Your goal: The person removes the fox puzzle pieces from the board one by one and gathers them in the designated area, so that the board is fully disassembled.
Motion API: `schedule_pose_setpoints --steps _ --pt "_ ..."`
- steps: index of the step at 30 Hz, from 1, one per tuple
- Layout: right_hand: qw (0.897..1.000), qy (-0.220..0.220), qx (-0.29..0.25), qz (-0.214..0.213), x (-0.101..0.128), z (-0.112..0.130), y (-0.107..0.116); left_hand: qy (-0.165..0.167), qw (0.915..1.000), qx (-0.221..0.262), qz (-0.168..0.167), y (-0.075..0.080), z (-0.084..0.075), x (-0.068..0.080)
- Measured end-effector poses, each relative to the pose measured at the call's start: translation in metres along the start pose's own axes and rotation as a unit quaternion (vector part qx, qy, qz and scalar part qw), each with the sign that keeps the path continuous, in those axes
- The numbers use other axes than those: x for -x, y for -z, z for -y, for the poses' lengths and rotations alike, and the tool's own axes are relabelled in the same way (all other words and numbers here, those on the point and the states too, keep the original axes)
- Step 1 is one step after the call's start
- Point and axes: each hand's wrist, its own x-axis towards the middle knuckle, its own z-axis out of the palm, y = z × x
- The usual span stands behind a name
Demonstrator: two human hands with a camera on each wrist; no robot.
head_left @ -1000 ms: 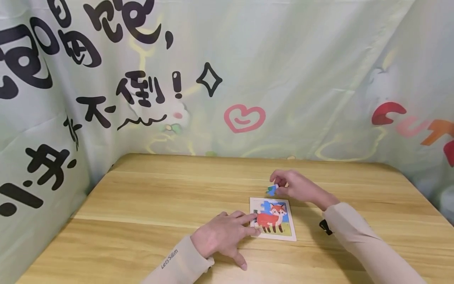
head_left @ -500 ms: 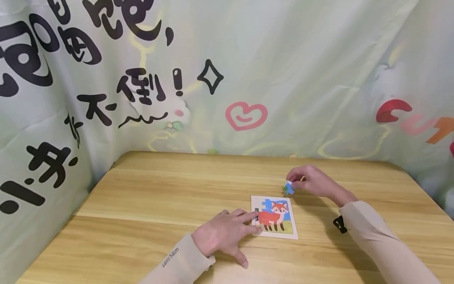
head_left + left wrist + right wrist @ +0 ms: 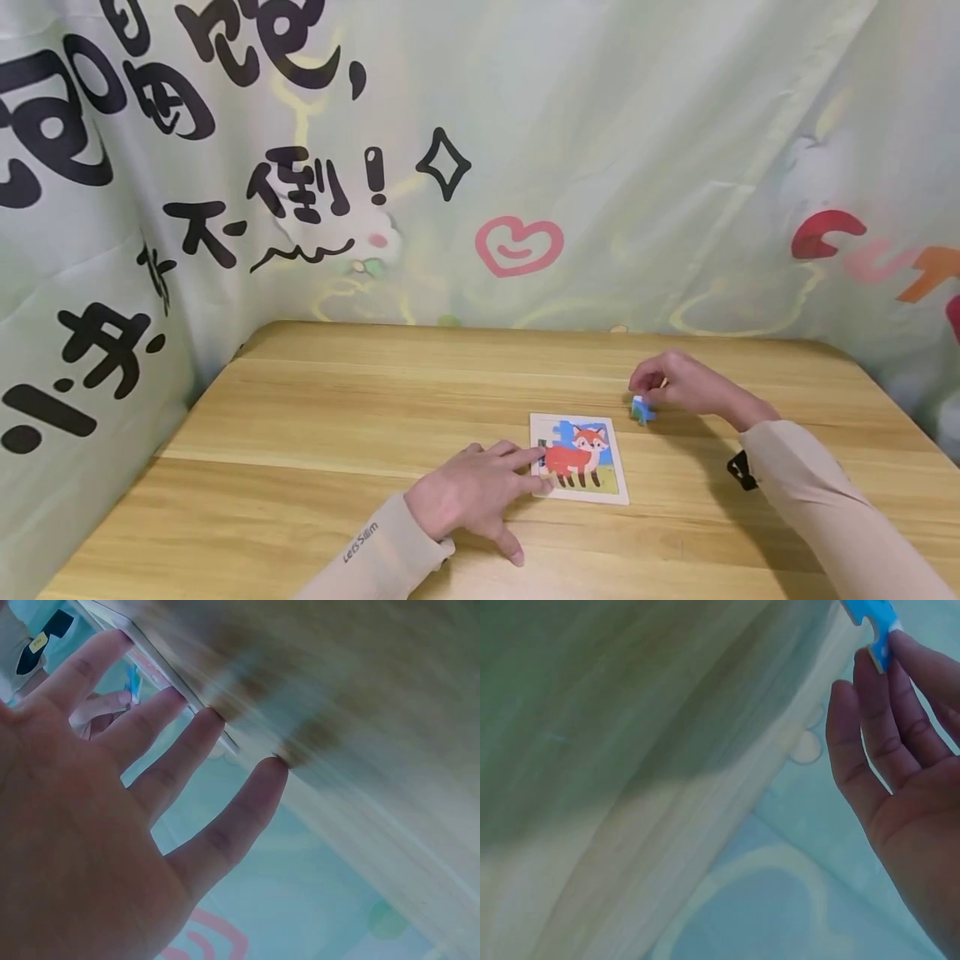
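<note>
A small square puzzle board (image 3: 592, 483) with an orange fox picture lies flat on the wooden table (image 3: 337, 417). Its upper left corner shows bare white. My left hand (image 3: 517, 465) rests flat on the table, straight fingertips pressing the board's left edge. In the left wrist view the fingers (image 3: 187, 750) are spread against the board's white rim (image 3: 154, 656). Right of the board, my right hand (image 3: 647, 393) pinches a blue puzzle piece (image 3: 642, 410) low over the table. The right wrist view shows that piece (image 3: 874, 619) held at the fingertips (image 3: 881, 712).
A pale green cloth backdrop (image 3: 525, 125) with black writing and a pink heart hangs behind and to both sides of the table. The table's far edge (image 3: 525, 331) meets the cloth. Bare wood stretches left of the board.
My right hand has carried the blue piece from above the board's top edge rightward and down, to a spot right of the board. The left hand has stayed put.
</note>
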Motion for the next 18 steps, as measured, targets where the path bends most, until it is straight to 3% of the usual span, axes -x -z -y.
schedule_pose_setpoints --steps 9,18 --pt "0.999 -0.011 0.001 0.03 0.004 -0.01 0.0 0.003 0.9999 0.013 -0.004 -0.001 0.0 0.001" --pt "0.999 -0.017 0.029 0.032 0.003 -0.013 0.0 0.0 0.9999 0.014 -0.008 0.0 0.001 0.001"
